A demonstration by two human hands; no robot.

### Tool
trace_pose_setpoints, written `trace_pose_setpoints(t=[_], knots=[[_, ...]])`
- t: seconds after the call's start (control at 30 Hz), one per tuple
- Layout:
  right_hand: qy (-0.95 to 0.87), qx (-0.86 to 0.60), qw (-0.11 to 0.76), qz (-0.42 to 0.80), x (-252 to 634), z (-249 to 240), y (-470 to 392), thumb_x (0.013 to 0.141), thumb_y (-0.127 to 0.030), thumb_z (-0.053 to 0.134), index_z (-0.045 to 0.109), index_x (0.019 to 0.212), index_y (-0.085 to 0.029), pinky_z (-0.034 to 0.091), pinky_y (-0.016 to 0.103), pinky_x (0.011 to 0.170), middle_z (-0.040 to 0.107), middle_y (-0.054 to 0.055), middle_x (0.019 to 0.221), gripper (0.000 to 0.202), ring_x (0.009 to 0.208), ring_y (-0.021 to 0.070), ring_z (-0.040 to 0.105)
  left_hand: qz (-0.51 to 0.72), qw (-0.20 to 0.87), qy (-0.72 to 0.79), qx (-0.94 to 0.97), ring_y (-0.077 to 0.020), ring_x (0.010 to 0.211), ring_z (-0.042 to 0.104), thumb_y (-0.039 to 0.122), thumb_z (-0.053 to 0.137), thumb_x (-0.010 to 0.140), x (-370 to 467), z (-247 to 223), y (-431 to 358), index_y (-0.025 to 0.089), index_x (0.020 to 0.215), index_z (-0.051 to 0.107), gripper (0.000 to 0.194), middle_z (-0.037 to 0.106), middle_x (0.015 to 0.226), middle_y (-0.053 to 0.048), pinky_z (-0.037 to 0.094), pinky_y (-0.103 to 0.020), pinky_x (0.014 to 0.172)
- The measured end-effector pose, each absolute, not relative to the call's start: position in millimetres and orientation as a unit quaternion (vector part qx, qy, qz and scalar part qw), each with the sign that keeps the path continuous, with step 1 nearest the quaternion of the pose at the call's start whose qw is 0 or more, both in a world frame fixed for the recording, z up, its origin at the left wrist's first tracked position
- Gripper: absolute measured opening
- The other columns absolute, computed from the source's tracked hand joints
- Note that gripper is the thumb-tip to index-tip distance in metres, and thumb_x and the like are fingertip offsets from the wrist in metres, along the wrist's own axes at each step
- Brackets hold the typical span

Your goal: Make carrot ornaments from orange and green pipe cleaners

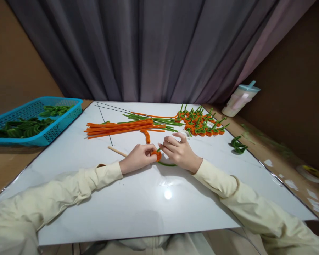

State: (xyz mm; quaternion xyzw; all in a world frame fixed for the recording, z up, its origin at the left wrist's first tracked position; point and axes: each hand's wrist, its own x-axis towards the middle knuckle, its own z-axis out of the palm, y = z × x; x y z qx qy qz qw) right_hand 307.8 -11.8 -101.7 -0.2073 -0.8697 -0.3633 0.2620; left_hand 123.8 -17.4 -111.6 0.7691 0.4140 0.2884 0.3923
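Note:
Near the middle of the white board, my left hand pinches a small orange pipe-cleaner piece with a short green stem on top. My right hand is just to its right, thumb and forefinger close to the green stem; whether they grip it is too small to tell. A green pipe cleaner curves on the board below the hands. An orange coiled piece lies just beyond my left hand, and a wooden stick lies to its left.
Orange pipe cleaners and green ones lie farther back. Finished orange-and-green pieces cluster back right. A blue basket holds green leaf shapes at left. Green curled pieces and a lidded cup are at right.

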Motion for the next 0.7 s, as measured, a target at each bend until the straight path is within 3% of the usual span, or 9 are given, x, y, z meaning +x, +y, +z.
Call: trace_pose_setpoints(t=[0.2, 0.5, 0.7], knots=[[-0.867, -0.223, 0.249, -0.369, 308.1, -101.1, -13.8, 0.091, -0.011, 0.037, 0.061, 0.082, -0.019, 0.031, 0.037, 0.087, 0.063, 0.001, 0.073, 0.027, 0.082, 0.0144, 0.054, 0.326, 0.343, 0.406, 0.782, -0.0106, 0.064, 0.048, 0.018, 0.05, 0.071, 124.9, -110.5, -17.0, 0.015, 0.068, 0.059, 0.011, 0.057, 0.07, 0.0, 0.038, -0.02, 0.061], [-0.863, -0.219, 0.263, -0.373, 309.0, -102.8, -11.4, 0.09, -0.011, 0.039, 0.061, 0.08, -0.018, 0.029, 0.037, 0.089, 0.063, 0.0, 0.069, 0.025, 0.083, 0.0143, 0.054, 0.286, 0.448, 0.425, 0.732, -0.0077, 0.045, 0.047, 0.018, 0.049, 0.072, 123.2, -109.2, -18.2, 0.014, 0.062, 0.057, 0.012, 0.05, 0.049, 0.005, 0.037, -0.018, 0.046], [-0.867, -0.22, 0.259, -0.364, 310.1, -102.3, -11.9, 0.09, -0.009, 0.04, 0.061, 0.08, -0.015, 0.028, 0.038, 0.091, 0.062, 0.0, 0.067, 0.024, 0.082, 0.0147, 0.053, 0.284, 0.513, 0.421, 0.692, -0.0111, 0.052, 0.059, 0.015, 0.05, 0.07, 123.4, -108.8, -18.1, 0.013, 0.072, 0.061, 0.012, 0.06, 0.054, 0.001, 0.049, -0.02, 0.056]])
